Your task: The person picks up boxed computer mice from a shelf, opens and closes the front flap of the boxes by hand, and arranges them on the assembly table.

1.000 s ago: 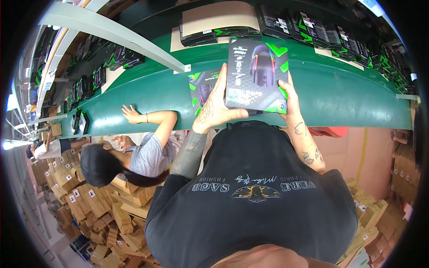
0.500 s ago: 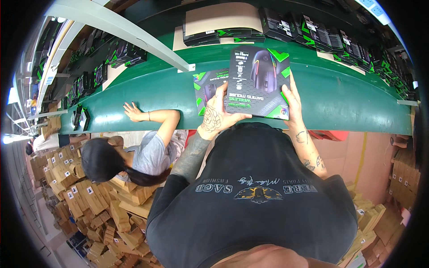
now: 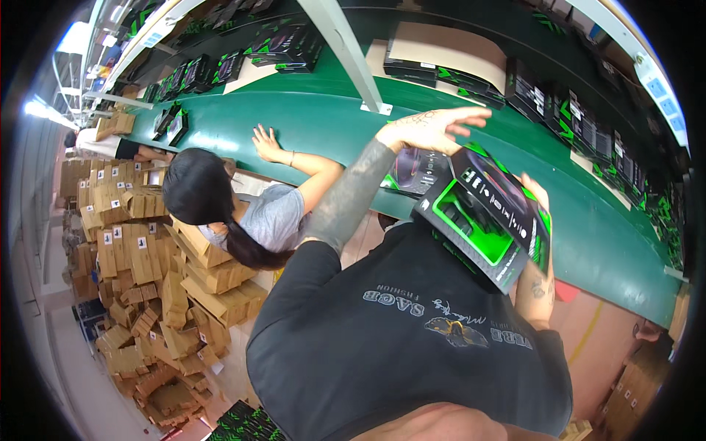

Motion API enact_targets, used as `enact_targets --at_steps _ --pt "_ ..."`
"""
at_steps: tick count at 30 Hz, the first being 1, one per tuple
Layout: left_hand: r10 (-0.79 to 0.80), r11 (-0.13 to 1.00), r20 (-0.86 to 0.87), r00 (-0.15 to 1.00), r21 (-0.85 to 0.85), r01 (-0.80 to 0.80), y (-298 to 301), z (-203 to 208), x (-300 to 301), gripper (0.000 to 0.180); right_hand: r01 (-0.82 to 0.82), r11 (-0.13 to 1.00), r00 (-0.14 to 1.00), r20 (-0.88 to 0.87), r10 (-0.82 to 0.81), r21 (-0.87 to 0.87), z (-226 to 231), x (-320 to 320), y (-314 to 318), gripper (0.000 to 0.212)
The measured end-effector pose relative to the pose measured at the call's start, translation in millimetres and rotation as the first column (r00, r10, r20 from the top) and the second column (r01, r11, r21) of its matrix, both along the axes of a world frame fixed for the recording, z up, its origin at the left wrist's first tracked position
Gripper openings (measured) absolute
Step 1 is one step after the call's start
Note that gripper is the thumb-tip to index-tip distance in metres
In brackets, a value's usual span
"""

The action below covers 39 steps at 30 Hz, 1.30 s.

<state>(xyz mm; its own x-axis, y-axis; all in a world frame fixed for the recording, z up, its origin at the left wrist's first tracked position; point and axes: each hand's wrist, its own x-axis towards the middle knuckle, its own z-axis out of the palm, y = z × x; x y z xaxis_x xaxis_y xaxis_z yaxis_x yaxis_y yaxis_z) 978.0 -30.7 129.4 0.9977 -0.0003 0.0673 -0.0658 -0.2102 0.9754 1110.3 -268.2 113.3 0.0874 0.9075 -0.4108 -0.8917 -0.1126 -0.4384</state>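
A black and green gaming mouse box (image 3: 471,235) is tilted in front of my chest, its side with a bright green panel turned toward me. My right hand (image 3: 535,197) grips its far right side, with the fingers partly hidden behind it. Just above the box's upper left corner hovers my left hand (image 3: 435,126), fingers stretched out and holding nothing. Below that hand, a second mouse box (image 3: 418,170) lies on the green table (image 3: 588,235), partly covered by the held one.
Another person (image 3: 272,198) sits at my left, one hand on the table. Mouse boxes (image 3: 588,125) line the far side, some under a cardboard sheet (image 3: 448,50). A white post (image 3: 346,51) rises from the table. Brown cartons (image 3: 140,250) are heaped on the floor at left.
My left hand has let go of the mouse box and opened above it. The box has turned from its front to its side and come nearer my chest. My view has swung round.
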Motion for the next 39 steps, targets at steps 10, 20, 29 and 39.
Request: enact_targets --at_steps 10,20,29,39 --pt "0.715 0.563 -0.265 0.648 -0.332 -0.757 -46.7 -98.9 -51.4 0.05 0.405 0.849 0.89 -0.36 -0.281 0.338 -21.2 -32.6 -17.9 0.085" --pt "0.726 0.639 -0.025 0.688 -0.346 -0.687 -105.2 -99.8 -90.0 0.053 0.392 0.836 0.835 0.232 -0.498 0.385 -32.3 -29.6 -16.8 0.062" --pt "0.457 0.573 0.65 0.607 0.307 -0.76 -88.6 -63.7 -109.5 0.083 0.39 0.921 0.689 0.655 -0.31 0.026 -43.8 -44.8 65.5 0.044" --pt "0.402 0.448 0.379 0.834 0.713 -0.54 -83.7 -99.3 -103.8 0.047 0.606 0.762 -0.333 0.796 0.506 -0.23 -154.4 1.2 -35.6 0.062"
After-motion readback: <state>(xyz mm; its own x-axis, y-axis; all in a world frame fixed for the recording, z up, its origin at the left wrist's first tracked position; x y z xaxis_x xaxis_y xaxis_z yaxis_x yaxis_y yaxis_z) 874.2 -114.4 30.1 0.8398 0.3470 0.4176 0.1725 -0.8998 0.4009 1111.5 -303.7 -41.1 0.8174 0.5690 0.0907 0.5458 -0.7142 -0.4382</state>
